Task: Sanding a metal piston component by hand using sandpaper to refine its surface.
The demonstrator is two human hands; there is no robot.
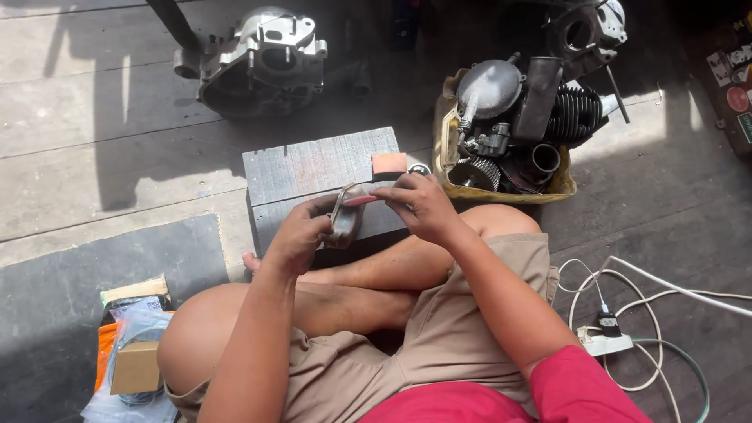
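I sit cross-legged on the floor. My left hand (300,235) grips a small grey metal engine part (345,215) from its left side, held upright over my shins. My right hand (419,205) pinches a small pink strip (360,200) against the top edge of that part. A pink block (388,163) lies on the grey wooden block (313,168) just beyond my hands, with a small round metal piece (419,168) beside it.
A basket (560,188) of engine parts, with a finned cylinder (576,113), stands at the right. An engine crankcase (262,59) lies at the back. White cables and a power strip (603,343) lie at the right. A cardboard box (135,366) and plastic bags sit at the lower left.
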